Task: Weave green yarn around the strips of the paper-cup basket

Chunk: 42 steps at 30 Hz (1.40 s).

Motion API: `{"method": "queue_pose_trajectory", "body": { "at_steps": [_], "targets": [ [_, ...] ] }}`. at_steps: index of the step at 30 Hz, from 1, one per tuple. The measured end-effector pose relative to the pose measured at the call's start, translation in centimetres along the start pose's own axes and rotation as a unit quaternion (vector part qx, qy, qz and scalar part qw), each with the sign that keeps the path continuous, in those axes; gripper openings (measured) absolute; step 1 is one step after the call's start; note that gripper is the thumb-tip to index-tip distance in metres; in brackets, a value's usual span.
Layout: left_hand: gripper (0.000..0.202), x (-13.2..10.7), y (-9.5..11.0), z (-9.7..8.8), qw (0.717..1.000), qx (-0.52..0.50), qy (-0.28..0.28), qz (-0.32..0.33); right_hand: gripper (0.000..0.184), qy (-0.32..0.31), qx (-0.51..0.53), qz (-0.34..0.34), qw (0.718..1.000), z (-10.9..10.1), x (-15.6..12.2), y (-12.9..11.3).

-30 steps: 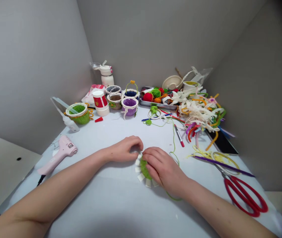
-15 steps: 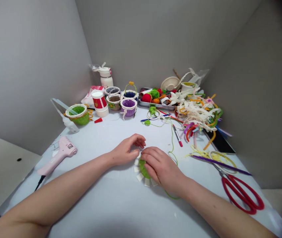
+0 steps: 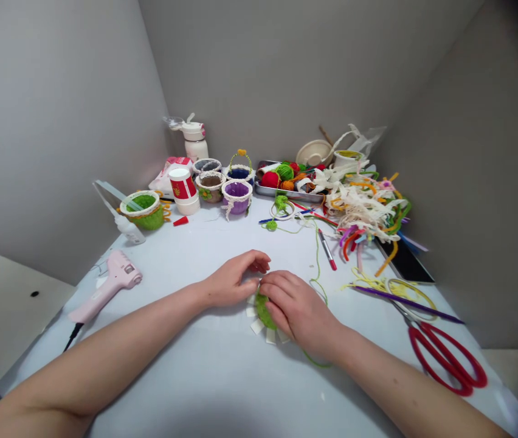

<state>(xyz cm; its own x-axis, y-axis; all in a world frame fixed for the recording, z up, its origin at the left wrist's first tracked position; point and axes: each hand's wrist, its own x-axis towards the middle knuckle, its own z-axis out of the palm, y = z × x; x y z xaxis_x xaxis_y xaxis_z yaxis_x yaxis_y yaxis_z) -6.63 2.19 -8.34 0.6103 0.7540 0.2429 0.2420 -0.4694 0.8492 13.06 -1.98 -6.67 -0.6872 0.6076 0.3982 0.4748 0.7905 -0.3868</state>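
A round green yarn piece (image 3: 265, 313) with white paper tabs fanned around its edge lies on the table before me. My right hand (image 3: 293, 304) covers its right side, with bent fingers gripping it from above. My left hand (image 3: 236, 281) rests at its upper left edge; the thumb reaches the white tabs, and the curled fingers stay apart from the thumb. Whether the left fingertips touch the piece is hidden. A strand of green yarn (image 3: 317, 255) runs from beside my right hand up to a small green yarn bundle (image 3: 271, 225).
A pink glue gun (image 3: 106, 289) lies at left, near a green basket (image 3: 145, 214). Several small baskets and a tray (image 3: 289, 193) of yarn balls stand at the back. Red-handled scissors (image 3: 445, 359), a purple stick (image 3: 409, 303) and a marker (image 3: 327, 249) lie at right.
My left hand has shifted very slightly to the right and down, toward the piece. My right hand keeps its grip, and the rest looks the same.
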Motion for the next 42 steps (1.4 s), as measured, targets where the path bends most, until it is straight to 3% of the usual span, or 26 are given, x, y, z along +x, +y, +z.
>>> {"method": "queue_pose_trajectory", "body": {
  "at_steps": [3,5,8,11,19,24,27,30,32,35,42],
  "targets": [
    [0.044,-0.1,0.2,-0.2,0.999,-0.029,-0.012,0.018,0.02,0.003,0.013,0.004,1.0,-0.3,-0.2,0.1],
    [0.066,-0.2,0.3,-0.3,0.997,-0.058,-0.045,0.037,0.024,-0.002,0.03,0.008,1.0,-0.7,-0.5,0.2],
    [0.109,-0.4,0.4,0.0,0.993,-0.055,-0.09,0.043,0.045,-0.01,0.049,0.011,0.999,-1.1,-0.9,0.3],
    [0.121,-0.5,0.5,0.5,0.996,-0.014,-0.088,0.026,0.057,-0.009,0.072,0.004,0.997,-1.5,-1.0,0.2],
    [0.102,-0.3,0.8,1.1,0.995,-0.006,-0.089,0.046,0.084,0.0,0.123,0.058,0.991,-3.3,-2.2,0.3],
    [0.106,-0.6,0.9,0.8,0.995,-0.012,-0.097,0.036,0.094,0.026,0.14,0.114,0.983,-2.0,-3.8,0.8],
    [0.102,-0.5,1.6,0.8,0.996,-0.035,-0.066,0.052,0.09,0.066,0.165,0.116,0.977,-0.8,-3.5,0.6],
    [0.081,0.0,2.8,1.3,0.997,-0.018,0.011,0.076,0.075,0.108,0.186,0.141,0.966,0.0,-2.7,0.2],
    [0.067,0.5,3.5,2.0,0.994,0.004,0.033,0.1,0.062,0.122,0.182,0.157,0.963,0.3,-2.2,-0.1],
    [0.048,0.9,3.6,3.2,0.995,0.009,0.026,0.101,0.05,0.116,0.156,0.179,0.964,1.0,-1.9,-0.2],
    [0.037,0.6,2.5,4.5,0.998,-0.019,0.037,0.037,0.049,0.115,0.145,0.168,0.968,2.0,-1.8,0.0]
  ]
}}
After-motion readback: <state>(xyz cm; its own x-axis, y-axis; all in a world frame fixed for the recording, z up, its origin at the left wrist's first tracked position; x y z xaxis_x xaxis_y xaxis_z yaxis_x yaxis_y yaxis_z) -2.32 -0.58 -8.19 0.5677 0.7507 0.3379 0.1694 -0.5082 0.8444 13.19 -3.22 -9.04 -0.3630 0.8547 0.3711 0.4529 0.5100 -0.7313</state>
